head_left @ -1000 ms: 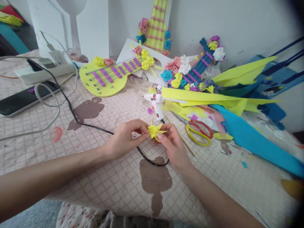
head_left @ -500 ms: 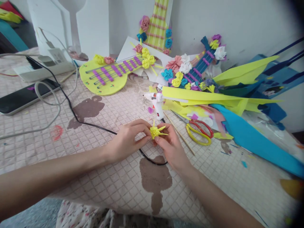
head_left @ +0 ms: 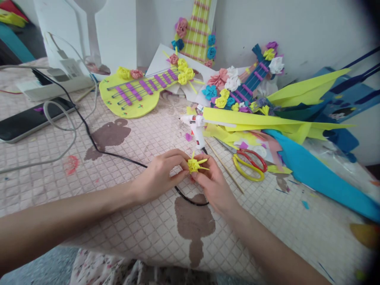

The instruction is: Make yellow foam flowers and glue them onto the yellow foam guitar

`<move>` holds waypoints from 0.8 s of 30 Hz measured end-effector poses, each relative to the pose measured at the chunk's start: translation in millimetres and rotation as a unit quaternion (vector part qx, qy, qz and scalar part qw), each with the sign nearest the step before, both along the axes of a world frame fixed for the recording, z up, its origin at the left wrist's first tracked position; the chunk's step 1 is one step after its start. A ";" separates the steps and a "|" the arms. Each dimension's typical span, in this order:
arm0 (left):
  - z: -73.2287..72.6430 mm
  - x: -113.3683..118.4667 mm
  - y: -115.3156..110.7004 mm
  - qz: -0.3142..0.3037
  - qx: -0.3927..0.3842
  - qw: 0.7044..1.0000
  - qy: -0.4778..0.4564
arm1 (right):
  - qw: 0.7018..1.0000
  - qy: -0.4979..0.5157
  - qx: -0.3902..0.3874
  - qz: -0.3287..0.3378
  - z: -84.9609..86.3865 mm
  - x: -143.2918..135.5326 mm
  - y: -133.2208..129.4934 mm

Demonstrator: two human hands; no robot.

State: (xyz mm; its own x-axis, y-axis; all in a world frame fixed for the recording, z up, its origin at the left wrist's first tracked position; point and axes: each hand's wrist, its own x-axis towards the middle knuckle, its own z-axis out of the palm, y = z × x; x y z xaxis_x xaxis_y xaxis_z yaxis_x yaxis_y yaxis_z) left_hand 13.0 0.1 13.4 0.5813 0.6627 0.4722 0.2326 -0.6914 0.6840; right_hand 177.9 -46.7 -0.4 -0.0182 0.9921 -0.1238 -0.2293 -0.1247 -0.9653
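Note:
A small spiky yellow paper piece [head_left: 194, 166] is pinched between both hands above the checked tablecloth. My left hand [head_left: 162, 174] grips its left side between thumb and fingers. On its right side my right hand [head_left: 212, 180] has closed thumb and fingers, partly hidden behind the spikes. Just beyond my hands lies a white glue gun [head_left: 196, 130], its tip toward the left. A black cable [head_left: 118, 158] runs beneath my left hand and loops near my right wrist.
A yellow paper guitar [head_left: 133, 97] lies at the back, near a blue one [head_left: 252, 85] with paper flowers. Scissors [head_left: 249, 165], a thin stick [head_left: 227, 170] and blue paper [head_left: 320, 174] are on the right. A phone [head_left: 35, 118] and power strip [head_left: 53, 87] sit left.

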 end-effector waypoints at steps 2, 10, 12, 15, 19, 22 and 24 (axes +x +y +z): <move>-0.3 -0.4 1.0 0.007 -0.019 1.000 0.001 | 1.000 0.015 -0.001 0.002 1.1 -0.2 0.4; -1.1 -0.3 1.4 0.035 -0.069 0.997 -0.008 | 0.999 0.038 -0.005 0.003 3.1 -0.4 2.6; -1.3 -0.1 0.5 0.046 -0.093 0.995 -0.011 | 0.999 0.039 -0.004 0.003 1.5 -0.4 2.3; -2.7 0.4 0.1 0.052 -0.128 0.990 -0.025 | 0.999 0.039 -0.003 0.006 -0.6 -0.1 1.5; -5.9 1.3 0.6 0.038 -0.146 0.987 -0.047 | 0.999 0.030 -0.002 0.012 -1.2 0.0 1.2; -8.1 1.7 0.5 0.030 -0.151 0.987 -0.051 | 1.000 0.025 -0.002 0.010 -0.5 -0.2 1.4; -8.8 1.8 0.6 0.022 -0.162 0.985 -0.058 | 1.000 0.022 -0.003 0.007 0.0 -0.3 1.5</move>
